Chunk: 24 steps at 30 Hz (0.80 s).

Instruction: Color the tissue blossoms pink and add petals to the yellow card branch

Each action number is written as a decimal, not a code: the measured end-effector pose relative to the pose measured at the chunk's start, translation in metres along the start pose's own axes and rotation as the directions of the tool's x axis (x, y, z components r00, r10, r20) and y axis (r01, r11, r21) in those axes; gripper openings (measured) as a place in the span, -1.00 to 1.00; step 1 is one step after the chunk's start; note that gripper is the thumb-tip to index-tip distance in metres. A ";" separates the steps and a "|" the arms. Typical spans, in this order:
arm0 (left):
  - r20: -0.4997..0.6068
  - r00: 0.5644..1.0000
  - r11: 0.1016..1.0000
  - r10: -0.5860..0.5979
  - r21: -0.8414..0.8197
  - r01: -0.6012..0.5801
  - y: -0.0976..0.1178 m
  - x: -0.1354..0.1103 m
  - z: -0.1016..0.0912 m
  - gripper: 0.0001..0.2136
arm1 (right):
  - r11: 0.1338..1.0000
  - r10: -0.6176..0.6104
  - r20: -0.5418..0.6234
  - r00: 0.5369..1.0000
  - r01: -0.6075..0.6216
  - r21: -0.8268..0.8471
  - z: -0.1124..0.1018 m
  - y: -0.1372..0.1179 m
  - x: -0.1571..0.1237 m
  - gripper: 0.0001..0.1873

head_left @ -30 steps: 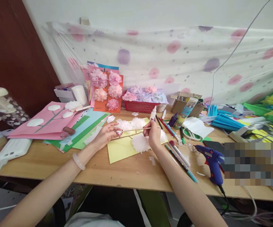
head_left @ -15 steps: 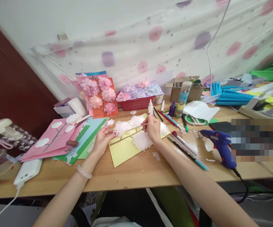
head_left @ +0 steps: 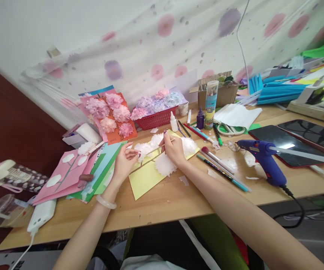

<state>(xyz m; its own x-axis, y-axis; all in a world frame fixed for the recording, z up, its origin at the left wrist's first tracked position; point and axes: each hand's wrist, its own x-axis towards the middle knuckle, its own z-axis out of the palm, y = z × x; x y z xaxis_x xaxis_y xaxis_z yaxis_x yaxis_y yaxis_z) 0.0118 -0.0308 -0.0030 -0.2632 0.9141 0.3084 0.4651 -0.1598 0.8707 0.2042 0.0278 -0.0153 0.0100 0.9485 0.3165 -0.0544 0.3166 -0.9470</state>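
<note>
My right hand [head_left: 174, 150] is closed around a thin wooden stick [head_left: 153, 150], whose far end points left among the white paper flowers [head_left: 166, 165]. These fluffy flowers sit along a brown branch on a yellow card [head_left: 146, 182]. At the card's left side, my left hand [head_left: 125, 162] has its thumb and fingertips together at the edge of the leftmost white paper flower [head_left: 142, 150]; the exact grip is partly hidden. Behind the card stands a white glue bottle [head_left: 173, 122].
A blue glue gun [head_left: 263, 159], brushes and pens [head_left: 223, 172], scissors [head_left: 230, 129] and phones [head_left: 285, 144] lie to the right. Left are a pink card [head_left: 63, 168], green sheets [head_left: 98, 172] and a white power bank [head_left: 41, 216]. A red basket [head_left: 156, 119] stands behind.
The view has shifted and tilted slightly. My right hand and the stick have moved a little left along the card. The left hand stays beside the leftmost flower.
</note>
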 end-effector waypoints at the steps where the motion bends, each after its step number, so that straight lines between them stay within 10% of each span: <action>1: 0.000 1.000 1.000 0.013 0.022 -0.013 -0.001 0.000 0.001 -0.43 | 1.000 0.007 0.005 1.000 -0.007 0.009 0.000 0.000 0.000 -0.41; 24: 0.049 0.994 0.904 0.094 0.414 -0.106 -0.011 0.007 0.011 -0.48 | 0.997 0.044 -0.073 0.996 -0.039 0.069 0.001 0.001 0.000 -0.40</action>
<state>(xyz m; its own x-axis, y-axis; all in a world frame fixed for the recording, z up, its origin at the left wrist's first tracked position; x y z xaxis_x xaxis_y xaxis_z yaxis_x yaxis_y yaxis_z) 0.0145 -0.0185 -0.0145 -0.1763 0.9121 0.3701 0.7985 -0.0873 0.5956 0.2033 0.0283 -0.0159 0.0807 0.9596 0.2696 -0.1235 0.2780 -0.9526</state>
